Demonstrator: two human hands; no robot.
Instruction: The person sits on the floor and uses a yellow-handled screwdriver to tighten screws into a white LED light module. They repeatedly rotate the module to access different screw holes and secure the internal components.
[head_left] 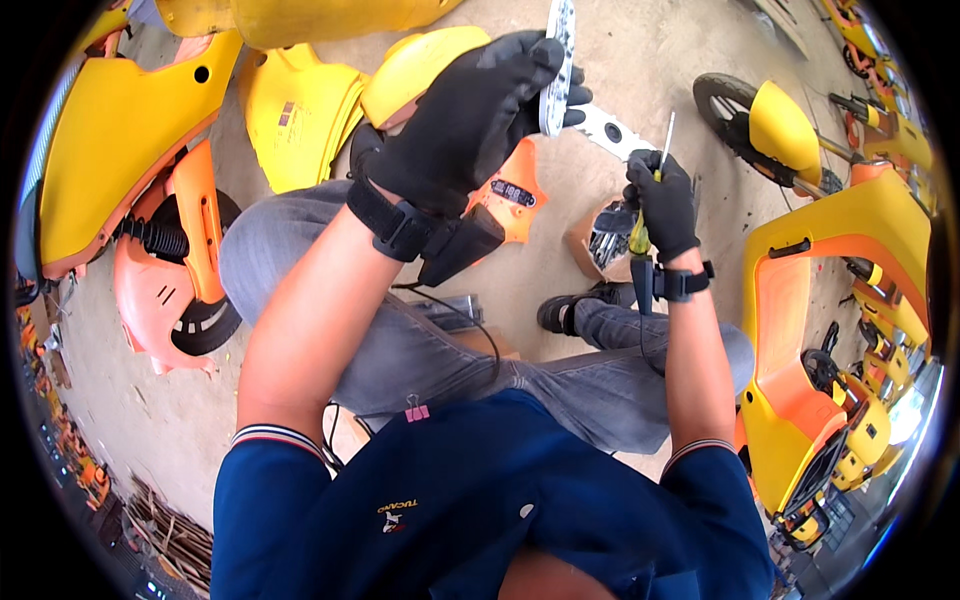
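Note:
My left hand [450,115], in a black glove, is closed on a flat, oblong white-and-grey part [556,80], held upright at its edge. My right hand [663,205], also gloved in black, grips a screwdriver [640,236] with a yellow-green handle; its thin shaft points up past the fingers. A white flat plate [608,130] with a dark round hole runs between the two hands, one end at my right fingertips. Whether my left fingers also touch the plate is hidden. Below it sits a cardboard box [582,243] with dark and silvery small parts.
Yellow body panels [300,115] and an orange panel with a small display [515,190] lie ahead. A yellow-and-orange scooter body [130,150] stands left, a yellow frame [850,240] right, and a wheel with yellow fender [750,115] far right. Cables [470,318] hang from my wrist devices.

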